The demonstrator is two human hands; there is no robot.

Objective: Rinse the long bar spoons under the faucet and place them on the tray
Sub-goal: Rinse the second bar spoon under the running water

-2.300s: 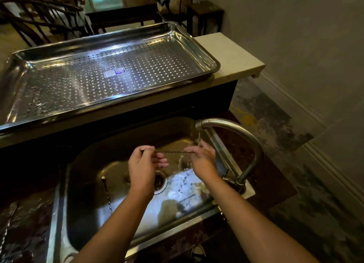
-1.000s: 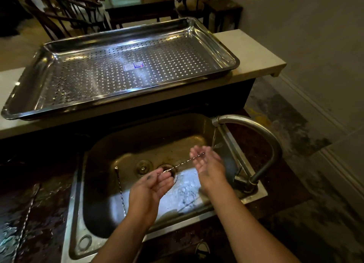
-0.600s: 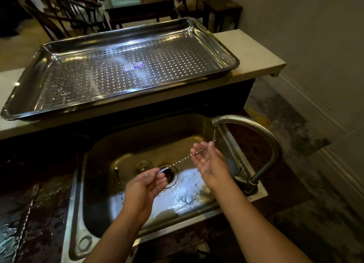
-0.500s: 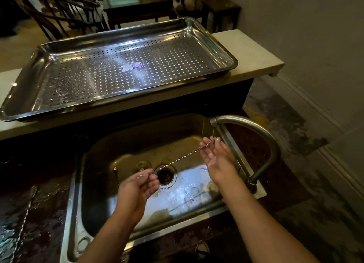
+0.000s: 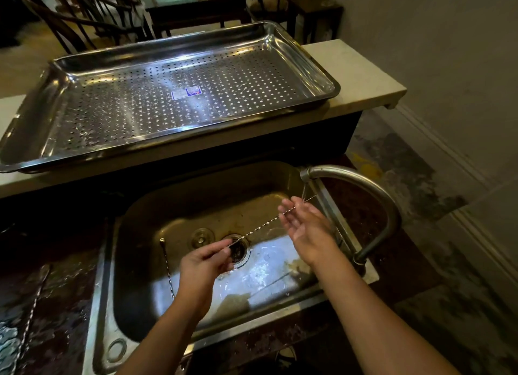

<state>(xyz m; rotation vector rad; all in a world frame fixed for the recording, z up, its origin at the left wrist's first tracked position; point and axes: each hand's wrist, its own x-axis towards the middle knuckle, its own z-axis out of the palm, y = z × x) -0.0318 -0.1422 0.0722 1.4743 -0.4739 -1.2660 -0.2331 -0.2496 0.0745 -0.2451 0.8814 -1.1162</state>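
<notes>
Left grip (image 5: 206, 265) pinching spoon (image 5: 260, 226) at low end, over sink (image 5: 213, 195) drain. Right grip (image 5: 305, 228) palm up, fingers straight, shaft lying across them. Spoon slants up and right, far tip under faucet (image 5: 364, 186) spout, in water. Second spoon (image 5: 167, 265) lies in sink, left side. Tray (image 5: 322, 74) on bench (image 5: 361, 74) behind.

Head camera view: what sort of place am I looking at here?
Probably the wash-up side of a bar or café. A steel sink with a gooseneck faucet sits below a raised counter holding a large perforated tray, a twisted bar spoon is being rinsed, and wooden chairs stand beyond.
</notes>
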